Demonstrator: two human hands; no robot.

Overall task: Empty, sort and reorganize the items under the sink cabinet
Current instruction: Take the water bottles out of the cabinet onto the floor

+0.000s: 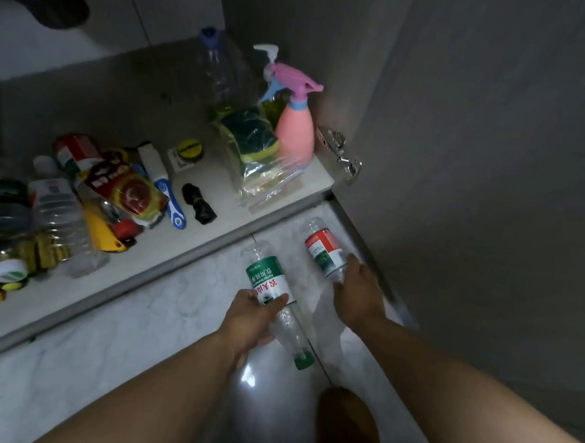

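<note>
The left grip point(247, 316) is wrapped round a clear plastic bottle with a green label point(270, 281), held tilted above the marbled floor point(124, 320), its green cap pointing toward the person; the bottle looks empty. The right grip point(357, 290) closes on the neck end of a second clear bottle with a red label point(323, 250), which lies just beside the open cabinet door point(459, 163) and also looks empty. Both bottles are outside the cabinet, in front of its white shelf point(215, 232). At the back right of the shelf stands a pink spray bottle point(295, 132), touching a clear bag point(263, 175) that holds yellow-and-green sponges point(255, 138). Behind the bag stands a tall clear bottle with a blue cap point(221, 76); whether it holds liquid cannot be told. At the left a ribbed clear bottle point(61, 221) lies on its side among packets, tape rolls and a blue-and-white handled tool point(172, 200).
</note>
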